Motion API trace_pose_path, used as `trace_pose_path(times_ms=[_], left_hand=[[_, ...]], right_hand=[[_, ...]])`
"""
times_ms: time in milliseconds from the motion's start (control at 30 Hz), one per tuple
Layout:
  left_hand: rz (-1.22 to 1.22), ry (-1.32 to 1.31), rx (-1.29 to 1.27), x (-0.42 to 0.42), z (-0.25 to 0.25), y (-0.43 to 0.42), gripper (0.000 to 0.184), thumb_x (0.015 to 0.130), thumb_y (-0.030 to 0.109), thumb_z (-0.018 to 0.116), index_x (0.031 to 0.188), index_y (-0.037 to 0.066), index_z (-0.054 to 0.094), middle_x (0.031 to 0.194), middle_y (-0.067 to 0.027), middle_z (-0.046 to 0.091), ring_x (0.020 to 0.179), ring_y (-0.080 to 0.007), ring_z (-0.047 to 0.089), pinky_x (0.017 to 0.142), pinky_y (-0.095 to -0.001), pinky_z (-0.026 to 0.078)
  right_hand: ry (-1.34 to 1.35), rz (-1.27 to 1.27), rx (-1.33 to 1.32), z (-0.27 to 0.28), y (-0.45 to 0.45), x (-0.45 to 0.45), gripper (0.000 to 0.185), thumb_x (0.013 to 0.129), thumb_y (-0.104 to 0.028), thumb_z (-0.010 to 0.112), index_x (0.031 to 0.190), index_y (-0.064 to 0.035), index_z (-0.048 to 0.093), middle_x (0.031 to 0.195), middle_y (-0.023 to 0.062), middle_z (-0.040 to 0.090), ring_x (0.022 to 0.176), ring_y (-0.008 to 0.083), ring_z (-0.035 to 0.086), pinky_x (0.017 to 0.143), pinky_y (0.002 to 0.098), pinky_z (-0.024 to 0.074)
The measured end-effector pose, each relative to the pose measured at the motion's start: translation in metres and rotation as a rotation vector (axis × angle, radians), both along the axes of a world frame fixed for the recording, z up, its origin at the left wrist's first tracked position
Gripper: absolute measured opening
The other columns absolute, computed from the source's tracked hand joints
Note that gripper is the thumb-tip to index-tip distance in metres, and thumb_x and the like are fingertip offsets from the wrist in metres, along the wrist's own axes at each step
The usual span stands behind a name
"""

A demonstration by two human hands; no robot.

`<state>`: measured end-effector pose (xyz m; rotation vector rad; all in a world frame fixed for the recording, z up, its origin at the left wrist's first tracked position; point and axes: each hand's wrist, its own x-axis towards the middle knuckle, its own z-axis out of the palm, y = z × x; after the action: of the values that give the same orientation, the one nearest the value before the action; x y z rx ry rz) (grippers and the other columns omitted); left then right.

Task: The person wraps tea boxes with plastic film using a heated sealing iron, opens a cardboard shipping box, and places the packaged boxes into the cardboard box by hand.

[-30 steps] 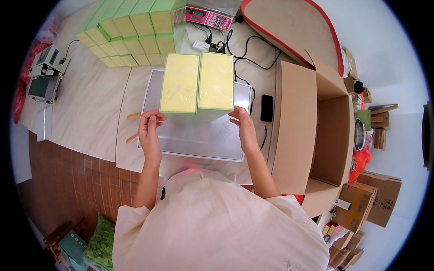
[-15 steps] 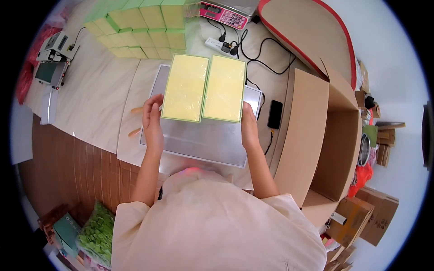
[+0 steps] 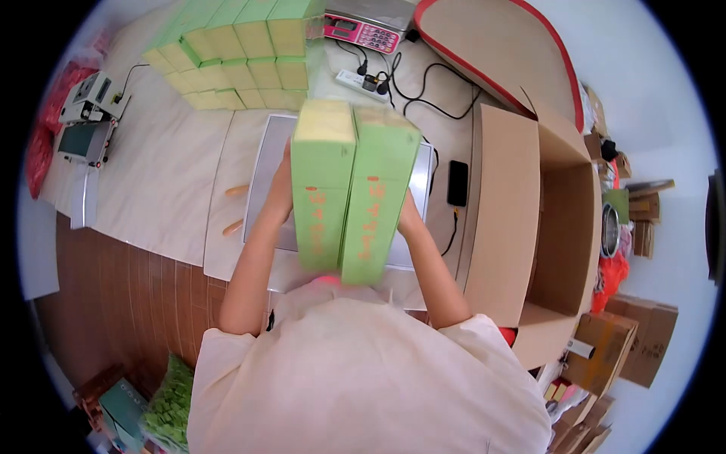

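Observation:
Two green boxes with yellow ends are held side by side, tilted so that their long printed faces show. My left hand (image 3: 283,181) presses on the outer side of the left box (image 3: 323,170), its fingers mostly hidden behind it. At the outer side of the right box (image 3: 376,189) is my right hand (image 3: 408,212), also largely covered by the box. Beneath them lies a metal-topped plate with a white rim (image 3: 266,163), partly hidden by the boxes and my arms.
Stacked green and yellow boxes (image 3: 249,74) stand at the back left. An open cardboard box (image 3: 505,219) is on the right, beside a phone (image 3: 457,183). Behind are a pink-keyed scale (image 3: 363,35), a power strip (image 3: 361,85) and black cables. A small machine (image 3: 87,121) sits far left.
Both boxes have tipped, so their green printed long faces now show instead of mainly the yellow ends. My hands have moved with them and are now more hidden along their sides.

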<state>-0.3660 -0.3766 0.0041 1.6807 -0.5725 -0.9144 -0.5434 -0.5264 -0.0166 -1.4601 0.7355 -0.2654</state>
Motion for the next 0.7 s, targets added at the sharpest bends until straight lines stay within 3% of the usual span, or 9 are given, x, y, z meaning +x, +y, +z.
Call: trace_pose_path(times_ms=[33,100,133,400,533,567,633,667,700], left_hand=[[-0.059,0.168,0.119,-0.002,0.002,0.007,0.070,0.094,0.047,0.042,0.144,0.003,0.021,0.135,-0.0141,0.043,0.124,-0.0223,0.041,0.100,-0.0334,0.037],[-0.150,0.175,0.148,-0.024,0.011,0.028,0.079,0.091,0.051,0.046,0.145,0.003,0.015,0.134,-0.0181,0.044,0.122,-0.0242,0.044,0.100,-0.0343,0.039],[-0.197,0.216,0.145,-0.034,0.008,0.039,0.078,0.091,0.051,0.046,0.145,0.003,0.016,0.134,-0.0179,0.045,0.122,-0.0243,0.045,0.099,-0.0345,0.039],[-0.260,1.315,-0.424,-0.097,-0.047,0.083,0.069,0.093,0.048,0.045,0.142,0.003,0.026,0.131,-0.0162,0.048,0.118,-0.0249,0.049,0.097,-0.0357,0.043],[-0.328,1.479,-0.506,-0.090,-0.054,0.101,0.064,0.094,0.046,0.044,0.140,0.004,0.031,0.129,-0.0153,0.049,0.116,-0.0253,0.051,0.095,-0.0364,0.045],[-0.358,1.449,-0.539,-0.087,-0.054,0.107,0.063,0.094,0.046,0.044,0.140,0.004,0.032,0.129,-0.0151,0.050,0.115,-0.0254,0.051,0.095,-0.0365,0.046],[-0.477,1.305,-0.676,-0.080,-0.060,0.116,0.063,0.095,0.055,0.034,0.136,0.007,0.039,0.130,-0.0105,0.049,0.115,-0.0241,0.052,0.094,-0.0376,0.047],[-0.213,1.277,-0.545,-0.079,-0.059,0.121,0.054,0.094,0.047,0.041,0.127,0.005,0.046,0.120,-0.0115,0.054,0.104,-0.0242,0.057,0.084,-0.0362,0.051],[0.044,1.235,-0.413,-0.077,-0.058,0.124,0.045,0.093,0.039,0.047,0.119,0.003,0.053,0.110,-0.0126,0.059,0.092,-0.0242,0.062,0.074,-0.0348,0.055]], right_hand=[[0.027,-0.004,0.029,0.010,0.009,-0.009,0.053,0.097,-0.039,0.035,0.130,0.0017,0.044,0.119,0.0151,0.056,0.106,0.0212,0.054,0.092,0.0313,0.0429],[0.052,-0.132,0.112,0.036,0.045,-0.025,0.054,0.097,-0.041,0.035,0.130,0.0004,0.046,0.118,0.0137,0.057,0.103,0.0208,0.054,0.091,0.0325,0.0429],[-0.024,-0.219,0.330,0.043,0.061,-0.034,0.052,0.097,-0.040,0.036,0.129,-0.0011,0.047,0.116,0.0126,0.057,0.102,0.0198,0.054,0.090,0.0331,0.0437],[-0.333,-0.277,0.892,-0.001,0.089,-0.100,0.046,0.092,-0.040,0.051,0.125,-0.0078,0.052,0.117,0.0091,0.057,0.106,0.0174,0.054,0.088,0.0334,0.0460],[-0.042,-0.438,0.496,0.057,0.077,-0.129,0.058,0.089,-0.034,0.057,0.137,-0.0069,0.039,0.124,0.0123,0.054,0.110,0.0210,0.053,0.092,0.0331,0.0442],[-0.124,-0.215,0.360,0.054,0.066,-0.142,0.066,0.089,-0.032,0.058,0.142,-0.0057,0.031,0.130,0.0140,0.049,0.112,0.0232,0.052,0.094,0.0334,0.0424],[-0.007,-0.157,-0.109,0.080,0.079,-0.129,0.067,0.088,-0.029,0.060,0.142,-0.0037,0.030,0.128,0.0140,0.047,0.111,0.0225,0.050,0.095,0.0337,0.0402],[0.127,-0.078,-0.475,0.070,0.081,-0.135,0.068,0.083,-0.023,0.065,0.142,-0.0084,0.033,0.121,0.0161,0.046,0.108,0.0279,0.049,0.094,0.0383,0.0390],[0.126,-0.067,-0.473,0.068,0.091,-0.135,0.068,0.083,-0.023,0.065,0.142,-0.0084,0.033,0.121,0.0161,0.046,0.108,0.0279,0.049,0.094,0.0383,0.0390]])
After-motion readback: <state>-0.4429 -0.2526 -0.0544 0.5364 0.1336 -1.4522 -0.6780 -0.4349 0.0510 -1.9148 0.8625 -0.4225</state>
